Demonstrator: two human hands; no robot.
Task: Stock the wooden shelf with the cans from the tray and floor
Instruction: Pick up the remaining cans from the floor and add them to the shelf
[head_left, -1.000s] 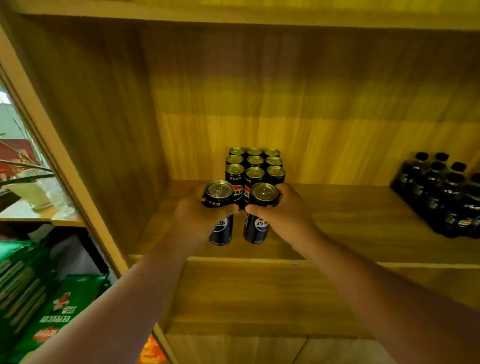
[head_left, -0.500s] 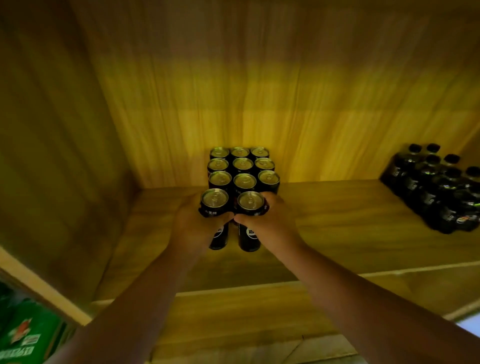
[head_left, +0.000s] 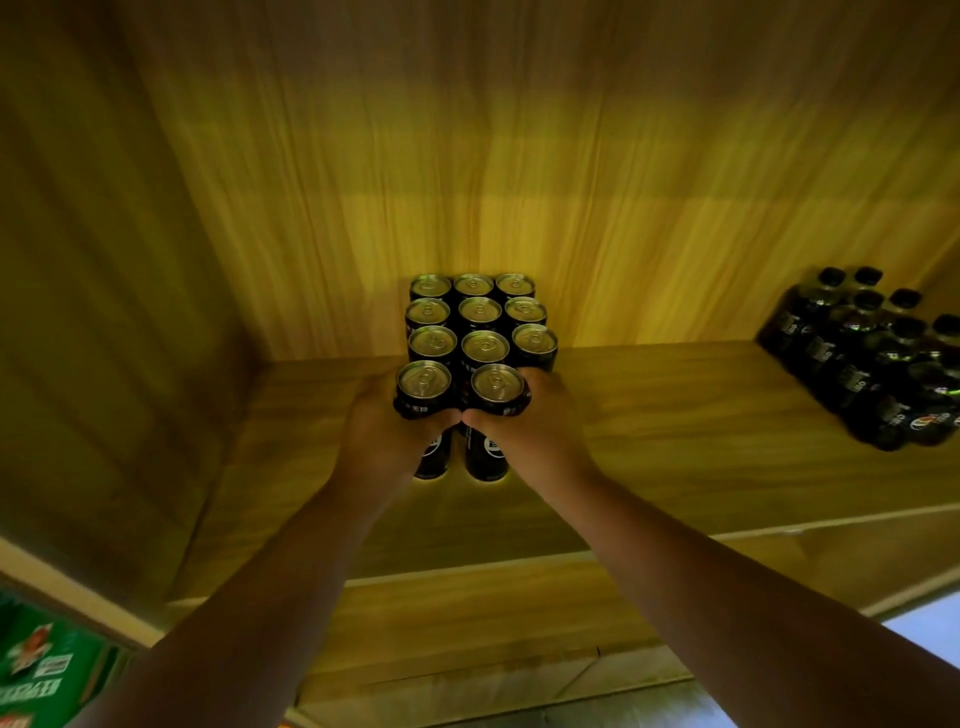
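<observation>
Inside the wooden shelf (head_left: 675, 415), a block of several black cans (head_left: 480, 314) with silver tops stands against the back wall. My left hand (head_left: 387, 434) grips one black can (head_left: 423, 382), and my right hand (head_left: 530, 431) grips another black can (head_left: 497, 387). Both held cans are upright, side by side, directly in front of the block, their bases at or just above the shelf board. My fingers hide the middle of each can.
A cluster of several dark bottles (head_left: 878, 364) stands at the right of the same shelf. The shelf's left side wall (head_left: 104, 312) is close to the cans. Green packaging (head_left: 41, 670) shows outside at the lower left.
Both hands have carried the two cans deeper into the shelf, up against the front row of the block. The view has moved in closer, so the shelf's outer edge has slid out of sight.
</observation>
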